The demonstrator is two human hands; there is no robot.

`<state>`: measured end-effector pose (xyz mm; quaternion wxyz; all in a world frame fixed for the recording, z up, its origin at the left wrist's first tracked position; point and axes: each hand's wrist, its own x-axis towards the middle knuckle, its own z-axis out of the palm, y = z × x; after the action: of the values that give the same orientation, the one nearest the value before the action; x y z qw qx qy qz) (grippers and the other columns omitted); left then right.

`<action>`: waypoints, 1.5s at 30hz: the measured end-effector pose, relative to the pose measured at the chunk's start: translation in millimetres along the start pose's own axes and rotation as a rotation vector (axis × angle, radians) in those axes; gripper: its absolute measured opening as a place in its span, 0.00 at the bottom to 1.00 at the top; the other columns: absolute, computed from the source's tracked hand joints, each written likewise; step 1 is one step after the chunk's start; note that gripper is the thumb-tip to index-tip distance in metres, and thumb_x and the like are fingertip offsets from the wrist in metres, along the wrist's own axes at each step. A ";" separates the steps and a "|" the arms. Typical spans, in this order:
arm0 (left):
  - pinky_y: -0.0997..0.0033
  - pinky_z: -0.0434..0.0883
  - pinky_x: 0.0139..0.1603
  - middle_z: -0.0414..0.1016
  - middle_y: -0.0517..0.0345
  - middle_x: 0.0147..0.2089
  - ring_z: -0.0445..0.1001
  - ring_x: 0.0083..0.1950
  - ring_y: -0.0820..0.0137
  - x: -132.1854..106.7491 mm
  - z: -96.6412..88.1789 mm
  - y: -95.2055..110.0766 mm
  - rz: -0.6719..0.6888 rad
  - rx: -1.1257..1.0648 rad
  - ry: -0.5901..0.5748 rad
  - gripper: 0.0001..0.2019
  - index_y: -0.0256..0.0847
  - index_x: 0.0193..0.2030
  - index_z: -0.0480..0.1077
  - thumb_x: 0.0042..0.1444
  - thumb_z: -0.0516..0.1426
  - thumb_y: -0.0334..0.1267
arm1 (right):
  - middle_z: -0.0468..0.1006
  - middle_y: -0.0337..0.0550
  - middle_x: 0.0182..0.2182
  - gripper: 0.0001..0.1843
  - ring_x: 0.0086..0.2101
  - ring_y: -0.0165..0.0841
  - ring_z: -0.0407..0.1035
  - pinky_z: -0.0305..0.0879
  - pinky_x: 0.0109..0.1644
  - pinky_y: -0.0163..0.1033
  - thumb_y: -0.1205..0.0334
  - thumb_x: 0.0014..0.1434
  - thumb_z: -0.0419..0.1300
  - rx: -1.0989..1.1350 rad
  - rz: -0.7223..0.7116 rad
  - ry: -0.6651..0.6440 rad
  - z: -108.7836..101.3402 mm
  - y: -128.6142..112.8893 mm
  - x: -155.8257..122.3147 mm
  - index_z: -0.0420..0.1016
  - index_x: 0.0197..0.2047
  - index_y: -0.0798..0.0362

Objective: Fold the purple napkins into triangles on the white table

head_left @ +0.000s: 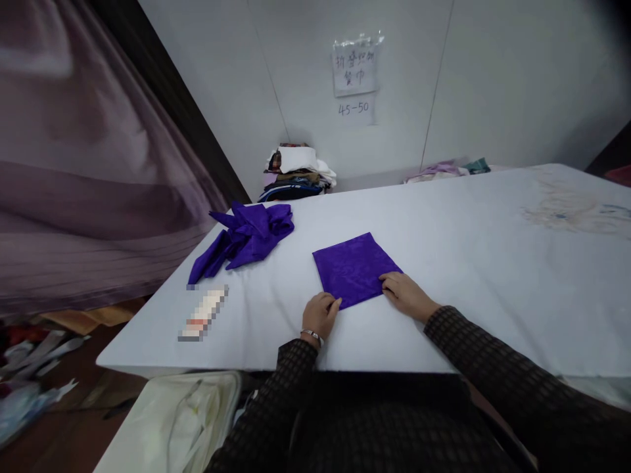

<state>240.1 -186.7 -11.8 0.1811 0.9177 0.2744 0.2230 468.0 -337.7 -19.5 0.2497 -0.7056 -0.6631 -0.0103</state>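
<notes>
A purple cloth napkin [355,268], folded into a flat square, lies on the white-covered table in front of me. At its near corner is my left hand [320,316], fingers closed in a pinch on the edge and a bracelet at the wrist. My right hand [407,295] grips the napkin's right corner between thumb and fingers. Farther left, more purple cloth [254,236] sits in a loose, crumpled heap, apart from both hands.
On the table's left side lies a blurred-out flat object [204,314]. Folded clothes [296,174] are stacked by the wall, under a paper sign [355,69]. A pinkish curtain [98,164] hangs at left. Below the table's front edge stands a whitish bin [148,420].
</notes>
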 end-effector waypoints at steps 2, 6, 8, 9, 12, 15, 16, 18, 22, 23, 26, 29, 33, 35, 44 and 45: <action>0.66 0.68 0.44 0.76 0.57 0.35 0.71 0.39 0.68 10.1 -4.4 2.4 0.011 0.052 0.027 0.13 0.42 0.30 0.74 0.60 0.52 0.40 | 0.74 0.50 0.48 0.09 0.48 0.40 0.66 0.62 0.52 0.46 0.67 0.61 0.51 0.002 0.005 -0.001 -0.7 -0.2 -0.3 0.73 0.36 0.54; 0.61 0.63 0.56 0.75 0.55 0.49 0.69 0.52 0.65 39.3 -7.7 11.5 0.087 0.148 0.023 0.10 0.43 0.40 0.75 0.59 0.53 0.39 | 0.74 0.50 0.48 0.12 0.48 0.39 0.66 0.62 0.52 0.46 0.68 0.62 0.49 0.001 0.025 -0.016 -1.4 -1.3 0.7 0.73 0.34 0.54; 0.57 0.56 0.64 0.68 0.53 0.60 0.61 0.62 0.62 51.6 -2.8 14.7 0.121 0.216 -0.060 0.14 0.43 0.50 0.72 0.59 0.54 0.42 | 0.74 0.51 0.48 0.12 0.48 0.39 0.66 0.61 0.52 0.46 0.68 0.62 0.49 -0.004 0.035 -0.017 -1.8 -2.2 0.9 0.73 0.34 0.54; 0.55 0.52 0.66 0.62 0.52 0.64 0.56 0.66 0.60 55.8 1.2 15.0 0.125 0.255 -0.116 0.18 0.42 0.54 0.69 0.59 0.54 0.44 | 0.74 0.51 0.48 0.12 0.49 0.39 0.66 0.61 0.52 0.46 0.67 0.62 0.49 -0.003 0.036 -0.011 -2.0 -2.3 0.6 0.73 0.35 0.54; 0.51 0.47 0.68 0.49 0.48 0.70 0.46 0.70 0.56 60.3 15.0 10.9 0.058 0.336 -0.289 0.28 0.40 0.63 0.59 0.59 0.50 0.52 | 0.75 0.50 0.47 0.10 0.48 0.39 0.67 0.61 0.52 0.45 0.63 0.61 0.52 0.029 0.047 0.027 -3.2 0.5 -2.0 0.74 0.40 0.54; 0.52 0.46 0.68 0.45 0.47 0.71 0.43 0.71 0.57 57.8 24.6 3.8 0.005 0.363 -0.377 0.31 0.40 0.67 0.54 0.62 0.43 0.55 | 0.77 0.49 0.44 0.13 0.46 0.38 0.69 0.62 0.51 0.44 0.61 0.61 0.51 0.045 0.094 0.063 -7.2 9.7 -7.7 0.74 0.44 0.54; 0.52 0.46 0.68 0.45 0.48 0.71 0.43 0.71 0.57 56.8 26.2 2.1 0.004 0.372 -0.384 0.32 0.40 0.67 0.53 0.62 0.42 0.56 | 0.77 0.49 0.44 0.13 0.45 0.38 0.69 0.62 0.51 0.44 0.62 0.61 0.50 0.037 0.115 0.066 -9.6 13.8 -10.2 0.75 0.43 0.54; 0.53 0.45 0.68 0.44 0.48 0.71 0.42 0.71 0.58 55.9 27.4 0.3 0.010 0.398 -0.386 0.32 0.40 0.68 0.52 0.62 0.41 0.56 | 0.78 0.48 0.41 0.14 0.43 0.37 0.70 0.63 0.50 0.43 0.64 0.61 0.49 0.011 0.173 0.067 -15.7 22.4 -15.9 0.76 0.40 0.53; 0.52 0.45 0.68 0.45 0.47 0.71 0.41 0.71 0.57 56.9 27.0 1.8 0.018 0.438 -0.382 0.32 0.40 0.68 0.51 0.62 0.40 0.56 | 0.79 0.48 0.37 0.14 0.40 0.38 0.71 0.64 0.48 0.44 0.65 0.60 0.49 -0.036 0.372 0.208 -27.3 33.8 -26.2 0.76 0.38 0.54; 0.52 0.45 0.68 0.44 0.47 0.71 0.41 0.71 0.57 57.3 26.8 2.6 0.018 0.442 -0.384 0.32 0.40 0.68 0.51 0.62 0.40 0.56 | 0.79 0.48 0.38 0.14 0.41 0.39 0.71 0.64 0.49 0.45 0.64 0.60 0.50 -0.035 0.398 0.263 -28.9 33.8 -27.2 0.76 0.39 0.54; 0.52 0.45 0.68 0.44 0.46 0.71 0.41 0.71 0.57 57.9 26.4 4.6 0.019 0.449 -0.393 0.32 0.39 0.68 0.50 0.62 0.40 0.56 | 0.78 0.48 0.43 0.14 0.45 0.39 0.70 0.63 0.53 0.47 0.63 0.61 0.50 0.019 0.346 0.345 -28.7 23.1 -21.8 0.75 0.43 0.53; 0.52 0.45 0.68 0.44 0.46 0.71 0.41 0.71 0.56 57.8 26.1 5.6 0.027 0.460 -0.386 0.33 0.38 0.68 0.51 0.62 0.40 0.56 | 0.76 0.49 0.48 0.16 0.51 0.38 0.66 0.60 0.57 0.48 0.60 0.63 0.50 0.090 0.191 0.245 -20.1 -3.3 0.4 0.74 0.48 0.53; 0.51 0.45 0.68 0.43 0.46 0.71 0.40 0.71 0.56 57.4 25.9 5.7 0.032 0.487 -0.407 0.32 0.37 0.68 0.49 0.62 0.42 0.52 | 0.63 0.56 0.60 0.25 0.61 0.42 0.52 0.50 0.63 0.51 0.53 0.63 0.50 0.101 0.067 0.029 3.6 -47.4 51.6 0.66 0.58 0.59; 0.50 0.44 0.68 0.43 0.48 0.72 0.39 0.72 0.56 56.8 25.7 5.6 0.042 0.508 -0.429 0.31 0.38 0.69 0.48 0.61 0.44 0.48 | 0.55 0.57 0.64 0.31 0.64 0.45 0.46 0.47 0.64 0.54 0.47 0.63 0.49 0.108 0.040 -0.051 17.5 -63.2 77.1 0.60 0.62 0.59; 0.51 0.44 0.68 0.44 0.50 0.71 0.41 0.71 0.58 53.6 27.9 6.1 0.006 0.429 -0.377 0.33 0.42 0.68 0.52 0.60 0.40 0.58 | 0.52 0.53 0.66 0.37 0.65 0.45 0.43 0.38 0.66 0.55 0.39 0.63 0.42 -0.109 0.182 -0.221 31.6 3.9 87.2 0.56 0.65 0.57; 0.51 0.44 0.68 0.44 0.50 0.71 0.41 0.71 0.58 52.9 28.4 5.9 0.005 0.422 -0.370 0.34 0.42 0.68 0.52 0.60 0.40 0.59 | 0.51 0.52 0.66 0.37 0.65 0.45 0.43 0.39 0.65 0.56 0.39 0.62 0.41 -0.141 0.211 -0.211 27.4 17.1 83.7 0.55 0.66 0.56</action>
<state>296.7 -166.3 -16.5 0.0325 0.9609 0.2749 -0.0100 485.5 -249.8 -20.3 0.1280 -0.7843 -0.6055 0.0435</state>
